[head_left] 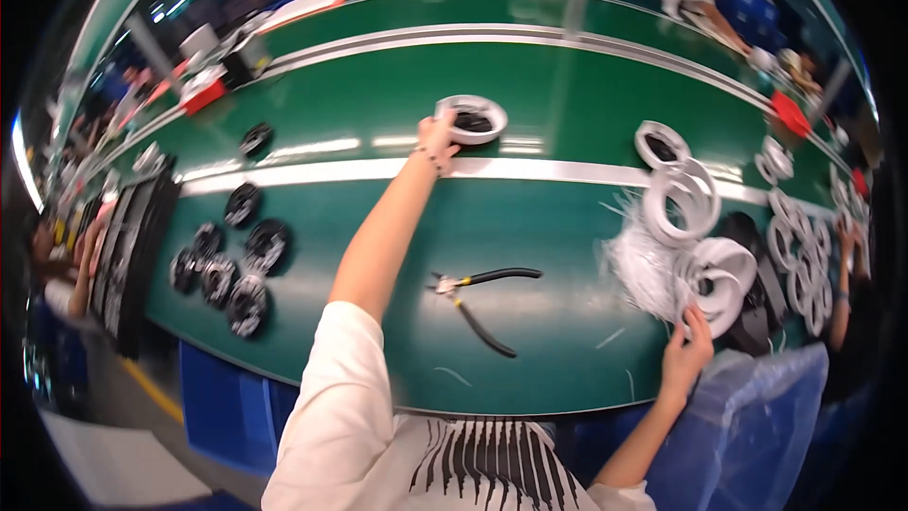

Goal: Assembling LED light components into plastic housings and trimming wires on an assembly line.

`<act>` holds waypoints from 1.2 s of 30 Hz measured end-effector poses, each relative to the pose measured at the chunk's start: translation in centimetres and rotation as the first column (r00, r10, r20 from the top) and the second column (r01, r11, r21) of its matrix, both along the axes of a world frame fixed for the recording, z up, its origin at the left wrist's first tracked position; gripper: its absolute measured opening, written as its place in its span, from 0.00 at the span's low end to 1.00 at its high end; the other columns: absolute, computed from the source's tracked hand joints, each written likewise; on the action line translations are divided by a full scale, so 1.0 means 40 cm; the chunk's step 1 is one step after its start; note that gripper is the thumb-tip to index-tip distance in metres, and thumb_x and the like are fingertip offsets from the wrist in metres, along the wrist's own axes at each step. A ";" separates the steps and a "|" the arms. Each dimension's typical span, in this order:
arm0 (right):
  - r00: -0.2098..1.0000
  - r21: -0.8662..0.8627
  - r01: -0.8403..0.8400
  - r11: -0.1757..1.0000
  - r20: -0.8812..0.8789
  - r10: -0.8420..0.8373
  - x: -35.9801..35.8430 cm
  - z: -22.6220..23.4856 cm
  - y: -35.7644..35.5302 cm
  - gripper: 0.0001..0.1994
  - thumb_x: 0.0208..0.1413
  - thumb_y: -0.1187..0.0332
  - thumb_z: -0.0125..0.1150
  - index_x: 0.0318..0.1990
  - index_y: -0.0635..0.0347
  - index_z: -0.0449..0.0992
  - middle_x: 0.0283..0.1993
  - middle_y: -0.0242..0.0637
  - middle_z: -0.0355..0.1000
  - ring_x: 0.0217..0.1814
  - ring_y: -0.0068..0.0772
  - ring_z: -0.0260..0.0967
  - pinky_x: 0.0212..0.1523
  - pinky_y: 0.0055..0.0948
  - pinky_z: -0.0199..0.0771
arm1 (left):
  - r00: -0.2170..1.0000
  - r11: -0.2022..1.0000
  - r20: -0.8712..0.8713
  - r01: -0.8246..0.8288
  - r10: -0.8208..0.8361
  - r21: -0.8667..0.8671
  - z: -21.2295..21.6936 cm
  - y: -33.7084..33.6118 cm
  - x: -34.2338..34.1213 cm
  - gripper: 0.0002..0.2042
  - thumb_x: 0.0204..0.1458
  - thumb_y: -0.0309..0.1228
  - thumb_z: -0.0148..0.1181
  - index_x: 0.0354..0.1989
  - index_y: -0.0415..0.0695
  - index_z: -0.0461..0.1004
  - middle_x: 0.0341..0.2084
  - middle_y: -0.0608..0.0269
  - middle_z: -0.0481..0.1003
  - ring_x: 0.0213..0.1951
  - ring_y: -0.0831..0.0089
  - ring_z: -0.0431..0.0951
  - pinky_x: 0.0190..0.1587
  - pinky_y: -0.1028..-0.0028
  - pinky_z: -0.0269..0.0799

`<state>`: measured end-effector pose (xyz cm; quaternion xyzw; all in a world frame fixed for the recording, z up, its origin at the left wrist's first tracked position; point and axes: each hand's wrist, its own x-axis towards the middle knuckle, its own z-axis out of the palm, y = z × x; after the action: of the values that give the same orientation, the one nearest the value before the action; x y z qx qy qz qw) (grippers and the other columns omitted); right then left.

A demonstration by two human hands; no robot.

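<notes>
My left arm reaches far across the green bench, and my left hand (439,140) grips the left rim of a white round housing (498,123) with a black part inside it. Low on the right, my right hand (688,350) has its fingers closed at the lower edge of a white ring (721,312), one of a small stack. Between my arms lie cutting pliers (459,286) with black and yellow handles, their handles spread. Beside the stack is a bundle of thin white plastic strips (638,260).
Several black round parts (248,306) lie at left, by a black rack (142,246). More white rings (683,203) sit at right. A clear plastic bag (766,416) hangs at the near right edge, a blue bin (222,407) stands below left. Other people (698,5) work around the line.
</notes>
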<state>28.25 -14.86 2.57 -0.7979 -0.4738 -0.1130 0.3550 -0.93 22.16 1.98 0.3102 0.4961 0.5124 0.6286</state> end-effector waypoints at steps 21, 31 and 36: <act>0.929 0.442 -0.136 0.886 0.367 -0.040 -0.170 0.066 0.017 0.08 0.40 0.78 0.64 0.26 0.70 0.70 0.29 0.47 0.70 0.28 0.43 0.69 0.31 0.33 0.71 | -0.601 0.843 -0.727 0.157 -0.332 -0.514 0.110 -0.279 -0.807 0.37 0.28 0.32 0.64 0.55 0.57 0.58 0.59 0.58 0.48 0.63 0.54 0.39 0.56 0.43 0.45; 0.705 0.129 -0.708 0.694 0.085 0.704 -0.430 0.093 0.233 0.06 0.37 0.71 0.61 0.23 0.60 0.70 0.26 0.34 0.68 0.19 0.34 0.66 0.18 0.29 0.66 | -0.050 0.830 -0.997 0.552 -0.065 -0.082 0.124 -0.311 -0.644 0.24 0.29 0.34 0.69 0.34 0.40 0.63 0.31 0.48 0.72 0.37 0.54 0.72 0.40 0.66 0.67; 0.727 -0.211 -0.682 0.701 -0.085 0.682 -0.468 0.040 0.327 0.08 0.37 0.66 0.59 0.22 0.62 0.72 0.22 0.41 0.69 0.24 0.45 0.68 0.26 0.39 0.69 | 0.631 0.788 -0.749 0.349 0.202 0.507 0.029 -0.278 -0.463 0.15 0.37 0.28 0.65 0.33 0.38 0.67 0.25 0.65 0.72 0.29 0.81 0.72 0.32 0.79 0.68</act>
<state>9.51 -1.79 4.17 -0.6013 -0.7447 0.0813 0.2780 -19.47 11.04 3.13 0.7050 0.5081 0.4324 0.2405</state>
